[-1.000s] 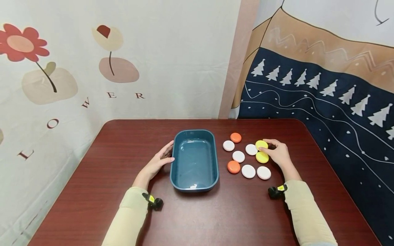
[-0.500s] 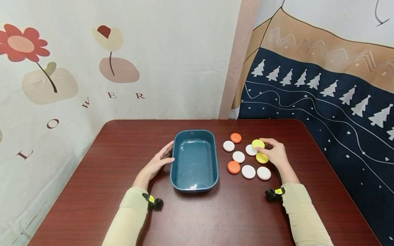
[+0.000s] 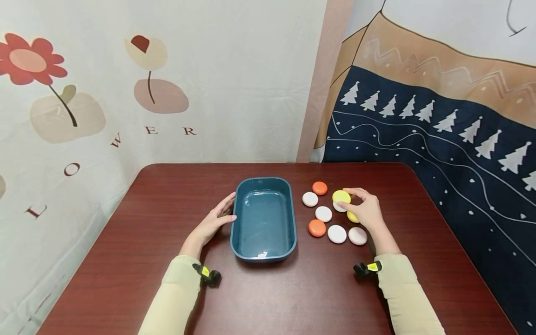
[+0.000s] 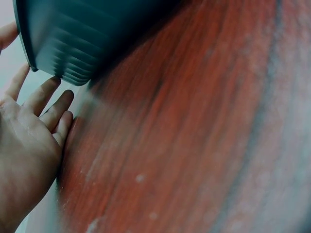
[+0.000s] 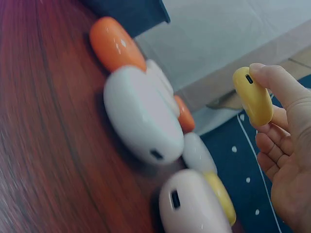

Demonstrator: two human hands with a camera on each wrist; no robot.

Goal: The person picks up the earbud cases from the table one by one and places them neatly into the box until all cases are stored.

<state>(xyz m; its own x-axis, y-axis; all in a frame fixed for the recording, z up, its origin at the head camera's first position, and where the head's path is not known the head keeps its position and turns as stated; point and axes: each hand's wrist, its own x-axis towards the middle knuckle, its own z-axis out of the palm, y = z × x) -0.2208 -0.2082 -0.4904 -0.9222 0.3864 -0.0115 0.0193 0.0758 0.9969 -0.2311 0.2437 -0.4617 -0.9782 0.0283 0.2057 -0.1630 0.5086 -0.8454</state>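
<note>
My right hand (image 3: 367, 210) pinches a yellow rounded disc (image 3: 341, 196) between thumb and fingers. In the right wrist view this disc (image 5: 253, 97) is clear of the table and shows a small dark slot in its side. Seen from the head, it overlaps a white disc (image 3: 340, 207). Another yellow disc (image 3: 352, 217) lies partly hidden by my right hand. My left hand (image 3: 209, 228) rests against the left side of a dark blue-green tray (image 3: 264, 218), its thumb at the rim. The left wrist view has the fingers fairly straight along the tray's outer wall (image 4: 73, 43).
Right of the tray, more white discs (image 3: 337, 234) and two orange discs (image 3: 317, 228) lie close together on the dark red wooden table (image 3: 268, 302). Printed cloths (image 3: 234, 93) hang behind the table.
My right hand has moved left with the yellow disc, from beside the other yellow disc to over a white one. The left hand and tray stay where they were.
</note>
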